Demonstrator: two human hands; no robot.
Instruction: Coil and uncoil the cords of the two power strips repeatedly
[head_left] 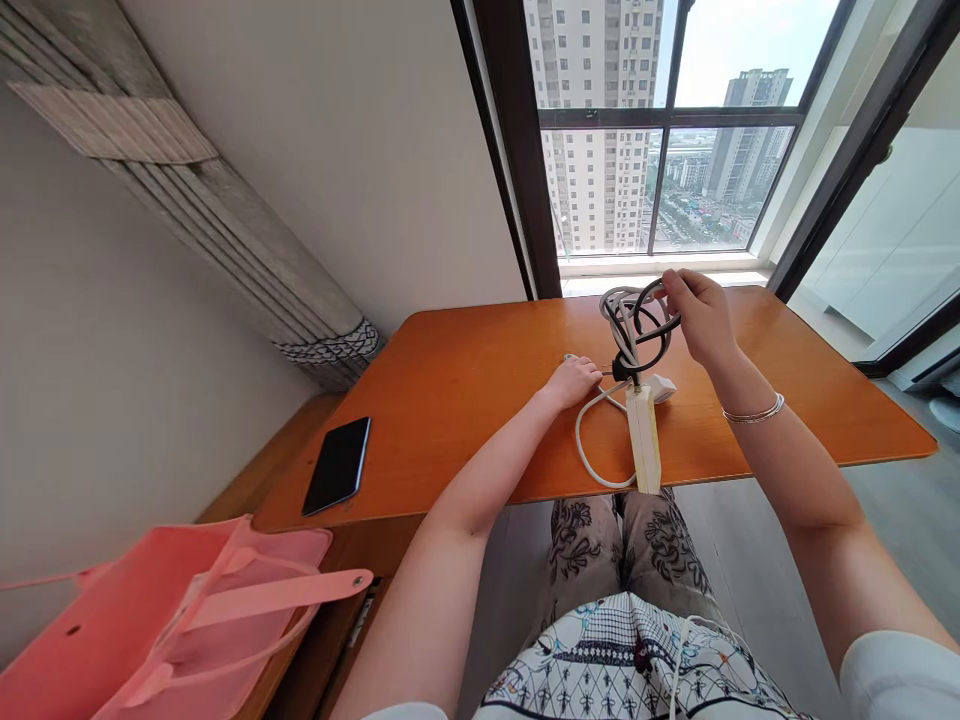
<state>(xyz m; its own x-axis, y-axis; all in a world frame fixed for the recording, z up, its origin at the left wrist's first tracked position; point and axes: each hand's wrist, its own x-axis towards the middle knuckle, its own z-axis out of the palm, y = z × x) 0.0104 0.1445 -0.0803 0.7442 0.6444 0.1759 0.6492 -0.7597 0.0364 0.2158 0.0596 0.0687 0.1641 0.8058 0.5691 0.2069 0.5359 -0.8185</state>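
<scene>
A bundle of grey and black cables [621,308] hangs in loops over the table, and the fingers of my right hand [697,315] are closed on its right side. Below the bundle, a white power adapter or power strip [643,440] stands tilted at the table's front edge. A black plug [622,367] sits at the bottom of the loops, beside a white plug [661,388]. My left hand [574,382] rests low over the table with its fingers closed on a white cable [583,450], which curves down to the adapter. A small pale tip shows beyond those fingers.
The orange-brown wooden table [465,400] bears a black phone [337,465] at its left. A pink bag [180,610] stands at the lower left. Behind the table are a window [667,118] and a wall, with a grey curtain [247,240] on the left.
</scene>
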